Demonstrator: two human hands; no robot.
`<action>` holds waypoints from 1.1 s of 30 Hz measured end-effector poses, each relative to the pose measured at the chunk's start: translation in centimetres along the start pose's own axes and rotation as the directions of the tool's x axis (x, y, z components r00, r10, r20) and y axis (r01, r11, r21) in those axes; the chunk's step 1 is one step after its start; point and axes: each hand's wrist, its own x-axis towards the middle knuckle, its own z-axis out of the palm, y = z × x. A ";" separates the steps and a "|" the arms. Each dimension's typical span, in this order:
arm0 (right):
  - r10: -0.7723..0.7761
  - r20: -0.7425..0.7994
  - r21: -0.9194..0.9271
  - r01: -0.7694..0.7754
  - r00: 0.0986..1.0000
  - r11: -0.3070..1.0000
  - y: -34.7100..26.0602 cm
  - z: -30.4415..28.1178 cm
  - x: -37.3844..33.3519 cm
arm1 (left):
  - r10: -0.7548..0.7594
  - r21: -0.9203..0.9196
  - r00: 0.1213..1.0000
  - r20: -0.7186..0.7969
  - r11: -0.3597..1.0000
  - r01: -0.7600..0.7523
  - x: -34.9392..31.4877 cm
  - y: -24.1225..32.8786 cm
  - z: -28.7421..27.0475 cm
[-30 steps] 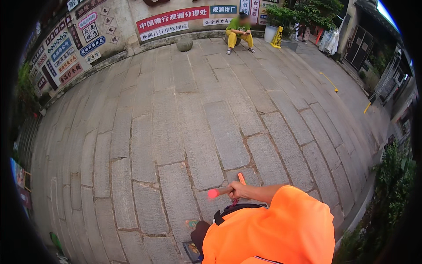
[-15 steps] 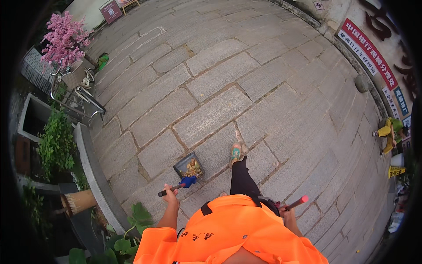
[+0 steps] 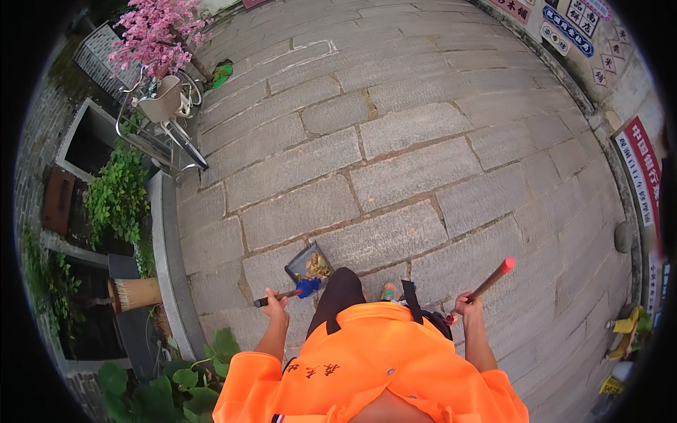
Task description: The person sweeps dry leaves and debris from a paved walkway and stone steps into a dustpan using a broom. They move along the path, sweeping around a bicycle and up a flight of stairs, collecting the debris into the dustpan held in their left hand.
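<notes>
My left hand (image 3: 273, 306) is closed round the dark handle of a long-handled dustpan, ahead of me to the left. The black pan (image 3: 297, 268) is just above or on the paving and holds dry leaves (image 3: 316, 266). A blue piece (image 3: 308, 287) sits on the handle near the pan. On the right, my right hand (image 3: 468, 307) grips a brown stick (image 3: 488, 282) with a pinkish-red end pointing up and outward. The stick's lower end is hidden beside my orange top, so its kind does not show.
Stone slabs (image 3: 416, 169) stretch ahead. A low grey kerb (image 3: 171, 261) with plants and a wooden stump-like pot (image 3: 135, 294) runs along my left. Beyond it a bicycle (image 3: 176, 134) stands under a pink blossom tree (image 3: 155, 39). Signs (image 3: 642, 173) line the right wall.
I have stepped forward, with my left knee now in front instead of my right leg. The view has swung left. My right hand's stick reaches higher; the dustpan keeps its place beside me.
</notes>
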 end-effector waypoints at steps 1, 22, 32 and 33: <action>0.024 0.037 -0.031 -0.023 0.999 0.999 1.4 4.8 -1.7 | -0.004 -0.009 0.999 -0.033 1.000 0.004 0.6 -0.2 1.1; 0.290 0.264 -0.940 0.178 0.920 0.292 22.2 59.9 -2.1 | -0.080 0.001 0.993 -0.091 0.997 0.080 18.5 10.1 37.1; 0.442 0.279 -0.656 0.505 0.852 -0.560 34.1 80.1 2.2 | 0.017 0.166 0.998 0.066 0.986 -0.028 24.9 16.0 47.4; 0.475 0.282 -0.599 0.540 0.833 -0.591 35.4 82.1 2.4 | 0.021 0.190 0.997 0.073 0.981 -0.034 25.3 17.1 48.6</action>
